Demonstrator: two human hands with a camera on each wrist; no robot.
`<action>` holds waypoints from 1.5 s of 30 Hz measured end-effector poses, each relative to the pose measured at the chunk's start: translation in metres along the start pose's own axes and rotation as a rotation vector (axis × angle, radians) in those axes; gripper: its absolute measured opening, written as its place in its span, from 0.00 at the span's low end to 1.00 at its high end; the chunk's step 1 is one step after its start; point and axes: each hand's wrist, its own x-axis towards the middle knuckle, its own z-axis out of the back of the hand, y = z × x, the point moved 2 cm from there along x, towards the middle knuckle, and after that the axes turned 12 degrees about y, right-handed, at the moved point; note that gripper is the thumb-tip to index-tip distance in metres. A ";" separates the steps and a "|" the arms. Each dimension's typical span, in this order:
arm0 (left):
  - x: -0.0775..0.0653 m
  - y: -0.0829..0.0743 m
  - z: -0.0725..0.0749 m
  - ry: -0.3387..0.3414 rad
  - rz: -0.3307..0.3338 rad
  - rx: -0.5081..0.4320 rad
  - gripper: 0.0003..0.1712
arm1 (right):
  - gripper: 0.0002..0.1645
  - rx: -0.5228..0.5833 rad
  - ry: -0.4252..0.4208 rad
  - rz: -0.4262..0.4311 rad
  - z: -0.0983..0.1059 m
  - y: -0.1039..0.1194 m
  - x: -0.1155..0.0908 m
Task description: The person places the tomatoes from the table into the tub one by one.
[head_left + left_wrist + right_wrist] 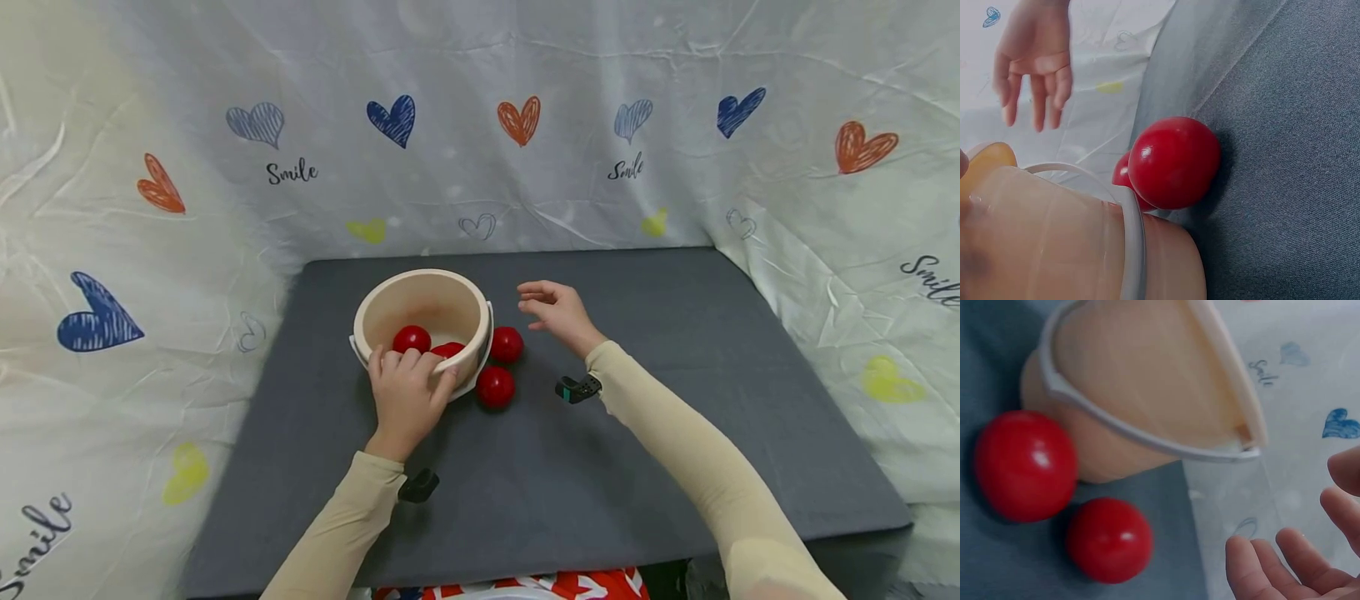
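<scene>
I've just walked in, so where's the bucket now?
In the head view, the bucket is left of centre on the table, the left hand gripping its near side and two red balls at its right.

Dark grey cloth covers the bench (697,333). A cream bucket (420,293) stands on it, left of the middle — and two red balls lie just off the bucket's right side, the farther ball (507,344) close behind the nearer ball (496,388).

The left grip (408,396) and the bucket (435,297) partly hid one red ball (448,349) inside; the right wrist view's edges cut off bucket and right grip (1300,569).
</scene>
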 end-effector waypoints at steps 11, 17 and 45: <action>0.001 -0.001 0.002 0.007 0.003 0.005 0.17 | 0.25 0.038 0.003 -0.069 -0.019 -0.051 -0.019; 0.001 -0.001 0.001 0.007 0.002 0.002 0.16 | 0.24 0.073 0.009 -0.118 -0.037 -0.077 -0.024; -0.001 -0.002 0.003 0.012 0.007 0.002 0.18 | 0.28 0.075 -0.062 -0.113 -0.096 -0.100 -0.025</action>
